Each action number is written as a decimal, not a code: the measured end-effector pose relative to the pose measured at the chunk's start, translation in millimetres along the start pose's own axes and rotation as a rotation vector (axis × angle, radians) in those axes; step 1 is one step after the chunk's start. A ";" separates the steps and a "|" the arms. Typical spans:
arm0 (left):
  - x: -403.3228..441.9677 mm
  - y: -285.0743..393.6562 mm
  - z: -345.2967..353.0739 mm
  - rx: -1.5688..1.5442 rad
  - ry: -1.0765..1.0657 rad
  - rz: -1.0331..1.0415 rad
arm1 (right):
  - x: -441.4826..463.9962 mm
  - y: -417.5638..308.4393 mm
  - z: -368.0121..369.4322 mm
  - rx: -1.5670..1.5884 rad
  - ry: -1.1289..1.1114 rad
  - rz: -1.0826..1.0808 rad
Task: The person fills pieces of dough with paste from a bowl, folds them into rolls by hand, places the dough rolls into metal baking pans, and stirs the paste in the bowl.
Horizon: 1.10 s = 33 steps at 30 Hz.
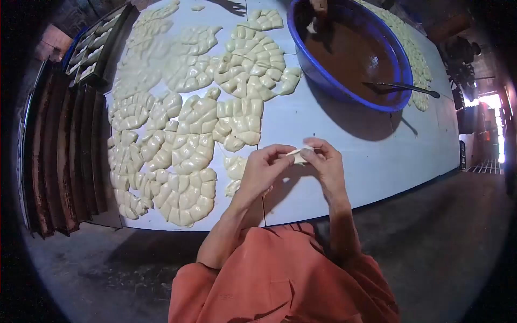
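Observation:
Between my two hands is a small piece of pale dough, held above the white table near its front edge. My left hand pinches the dough's left side with thumb and fingers. On the other side, my right hand grips it with the thumb pressed on top. Pieces of pale, glossy dough lie packed together in flat patches on the table to the left of my hands. A smaller dough patch sits just beside my left forearm.
A large blue basin of brown filling stands at the back right, a spoon handle over its rim. Another person's hand is above it. Dark metal trays stand at left, near a rack. More dough lies behind the basin.

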<state>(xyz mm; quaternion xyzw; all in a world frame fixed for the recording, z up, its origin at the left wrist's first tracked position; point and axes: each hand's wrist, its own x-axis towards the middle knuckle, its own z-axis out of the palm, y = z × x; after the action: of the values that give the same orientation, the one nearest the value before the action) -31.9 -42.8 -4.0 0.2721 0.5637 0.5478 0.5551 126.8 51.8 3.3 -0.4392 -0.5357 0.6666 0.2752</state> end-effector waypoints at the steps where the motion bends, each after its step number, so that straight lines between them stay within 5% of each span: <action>1: -0.5 1.3 0.5 -0.034 -0.017 -0.027 | 0.4 -0.1 -1.3 0.045 -0.022 0.014; 15: 17.3 2.4 33.5 -0.123 0.076 0.142 | -0.4 -14.5 -13.3 0.212 0.062 -0.028; 17: 28.9 0.9 37.2 0.358 0.258 0.607 | 0.0 -22.5 -12.9 0.197 0.049 -0.062; 21: 33.6 11.9 65.9 0.214 -0.074 0.754 | -6.3 -39.0 2.7 0.627 -0.048 -0.003; 24: 46.5 5.1 98.3 -0.162 0.095 0.835 | -1.5 -55.8 0.3 0.728 -0.094 -0.024; 29: 58.2 -11.3 114.1 -0.411 -0.053 0.605 | 28.7 -83.8 -24.7 0.712 -0.252 -0.115; 31: 55.3 -7.6 111.7 -0.418 -0.078 0.291 | 56.4 -111.2 -40.3 0.479 -0.096 -0.291; 33: 48.3 -4.2 101.2 -0.426 -0.058 0.237 | 94.5 -133.9 -67.3 0.083 -0.018 -0.327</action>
<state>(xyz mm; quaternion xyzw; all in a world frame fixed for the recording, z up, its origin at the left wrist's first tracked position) 51.5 32.2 -1.8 0.2287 0.3833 0.7076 0.5478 128.5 199.5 101.1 -0.3285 -0.5746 0.6384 0.3929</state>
